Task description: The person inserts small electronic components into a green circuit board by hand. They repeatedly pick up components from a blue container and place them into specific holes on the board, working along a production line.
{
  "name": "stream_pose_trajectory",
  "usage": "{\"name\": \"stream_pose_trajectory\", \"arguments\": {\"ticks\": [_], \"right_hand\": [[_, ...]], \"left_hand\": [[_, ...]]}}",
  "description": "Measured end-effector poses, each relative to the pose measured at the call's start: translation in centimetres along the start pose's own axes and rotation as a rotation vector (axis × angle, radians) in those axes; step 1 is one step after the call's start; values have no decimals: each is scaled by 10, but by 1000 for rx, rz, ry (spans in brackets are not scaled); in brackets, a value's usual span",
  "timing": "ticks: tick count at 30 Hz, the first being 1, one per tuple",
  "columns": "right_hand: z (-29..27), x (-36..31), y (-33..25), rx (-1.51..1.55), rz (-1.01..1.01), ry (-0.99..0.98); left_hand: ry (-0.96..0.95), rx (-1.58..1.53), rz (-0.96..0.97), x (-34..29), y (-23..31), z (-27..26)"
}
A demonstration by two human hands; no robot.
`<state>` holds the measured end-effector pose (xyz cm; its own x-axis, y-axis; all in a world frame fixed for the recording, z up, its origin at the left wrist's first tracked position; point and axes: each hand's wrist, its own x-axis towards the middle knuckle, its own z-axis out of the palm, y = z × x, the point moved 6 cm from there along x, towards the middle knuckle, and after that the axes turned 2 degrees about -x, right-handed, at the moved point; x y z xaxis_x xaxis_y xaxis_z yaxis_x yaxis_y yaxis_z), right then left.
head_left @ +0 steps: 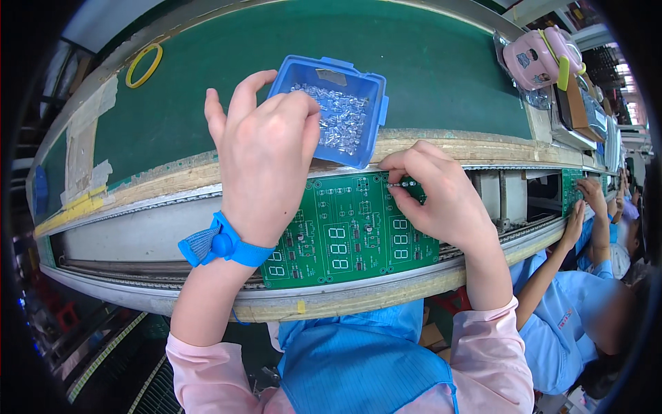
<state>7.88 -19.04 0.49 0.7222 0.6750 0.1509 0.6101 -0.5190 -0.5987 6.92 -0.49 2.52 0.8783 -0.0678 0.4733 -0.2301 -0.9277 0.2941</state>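
Observation:
My left hand [265, 141] hangs over the near-left side of a blue plastic bin [378, 86]. Its thumb and index finger are pinched together; whatever lies between them is hidden. Many small clear LEDs [345, 114] lie loose in the bin. A green circuit board [350, 207] with white digit displays [338, 248] sits on the rails in front of me. At its far right part is my right hand [441, 190], thumb and fingers curled in around a small clear LED [393, 184] at the board's surface. A blue strap circles my left wrist.
Behind the rails spreads a green-topped bench [448, 76] with a worn wooden edge. A yellow tape ring [144, 65] lies at far left, a pink case [538, 61] at far right. To the right, another person's hands [586, 196] work at a further green board [569, 186].

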Motion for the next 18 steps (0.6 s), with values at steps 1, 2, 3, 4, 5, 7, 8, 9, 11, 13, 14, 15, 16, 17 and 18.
{"name": "stream_pose_trajectory", "arguments": {"ticks": [1,2,3,4,5,7,8,9,11,13,14,15,16,17,18], "right_hand": [[-1,0,0,20,9,6],[-2,-1,2,38,21,14],[-3,-2,3,56,32,21],[-5,-2,4,61,25,26],[-10,-2,5,65,17,32],[-16,-2,8,121,8,70],[-22,2,8,82,-14,116],[-28,7,7,42,-36,161],[-40,23,-2,-74,-124,262],[-41,45,-16,-153,-214,294],[-40,55,-20,-202,-253,305],[-30,70,-20,-312,-260,241],[-19,83,-21,-423,-266,176],[-11,92,-24,-477,-263,140],[-3,100,-27,-524,-262,104]], "left_hand": [[38,-7,-2,0,-1,-2],[75,-18,-1,-1,-1,-3],[112,-30,-1,-1,-2,-4],[134,-30,15,-1,-3,-5],[157,-29,32,-1,-3,-9],[156,-56,83,-2,1,-18],[138,-138,115,-3,6,-22],[119,-219,147,-6,13,-26],[61,-404,195,-13,26,-31],[-7,-569,170,-22,38,-26],[-42,-659,156,-26,44,-21],[-117,-734,81,-32,46,-14],[-192,-807,5,-36,48,-8],[-267,-879,-69,-39,49,1],[-290,-918,-114,-42,46,7]]}}
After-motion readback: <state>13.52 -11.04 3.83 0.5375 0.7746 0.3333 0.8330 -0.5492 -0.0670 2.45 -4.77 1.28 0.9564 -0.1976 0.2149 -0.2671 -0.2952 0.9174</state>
